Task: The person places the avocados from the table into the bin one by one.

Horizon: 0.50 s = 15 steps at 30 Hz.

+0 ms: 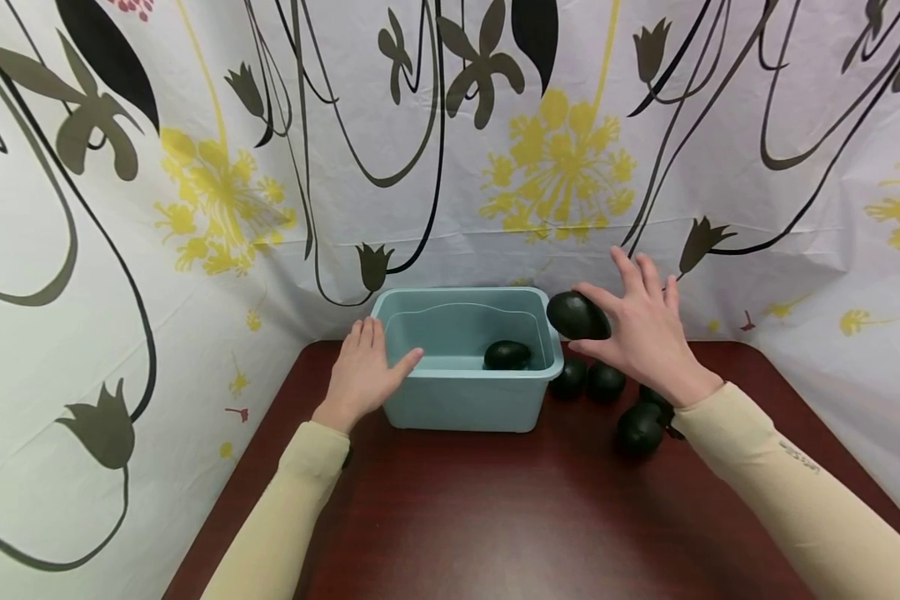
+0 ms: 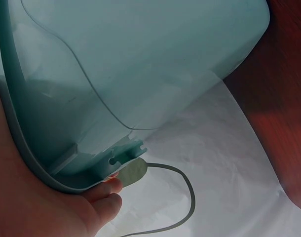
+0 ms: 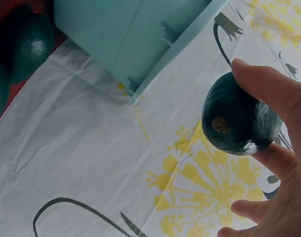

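My right hand (image 1: pixel 648 333) pinches a dark green avocado (image 1: pixel 576 315) between thumb and fingers, raised beside the right rim of a pale blue plastic bin (image 1: pixel 461 404). The right wrist view shows the held avocado's (image 3: pixel 234 116) brown stem spot, with the other fingers spread away from it. My left hand (image 1: pixel 363 375) rests against the bin's left side, fingers extended and thumb spread near the front corner. In the left wrist view its fingertips touch the outside of the rim. One avocado (image 1: pixel 507 355) lies inside the bin, toward the right.
Several more avocados (image 1: pixel 640 429) lie on the dark red-brown table (image 1: pixel 450 517) right of the bin, partly hidden beneath my right hand and wrist. A white cloth (image 1: pixel 465 200) with flower prints hangs behind and around the table.
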Tool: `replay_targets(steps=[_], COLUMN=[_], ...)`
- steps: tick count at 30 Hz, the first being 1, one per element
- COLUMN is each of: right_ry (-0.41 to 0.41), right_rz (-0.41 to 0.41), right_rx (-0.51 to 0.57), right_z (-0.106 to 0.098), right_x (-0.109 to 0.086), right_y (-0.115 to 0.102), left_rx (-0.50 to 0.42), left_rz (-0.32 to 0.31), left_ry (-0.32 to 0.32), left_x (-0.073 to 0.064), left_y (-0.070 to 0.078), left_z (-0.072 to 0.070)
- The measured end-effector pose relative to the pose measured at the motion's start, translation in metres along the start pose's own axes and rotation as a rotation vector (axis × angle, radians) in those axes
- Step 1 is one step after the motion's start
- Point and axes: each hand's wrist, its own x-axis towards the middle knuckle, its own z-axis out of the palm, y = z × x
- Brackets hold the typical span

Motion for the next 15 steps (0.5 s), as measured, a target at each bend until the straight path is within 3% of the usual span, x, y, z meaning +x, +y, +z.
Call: replay_targets(steps=[15], right_ry=[0.02], right_rz=[-0.033], right_rx=[0.053], right_z=[0.01], right_x=[0.017], right_y=[-0.023], left_rx=[-0.002], left_rz=[0.007], left_ry=[0.017], left_x=[0.0], left_y=[0.0], left_z=[0.001])
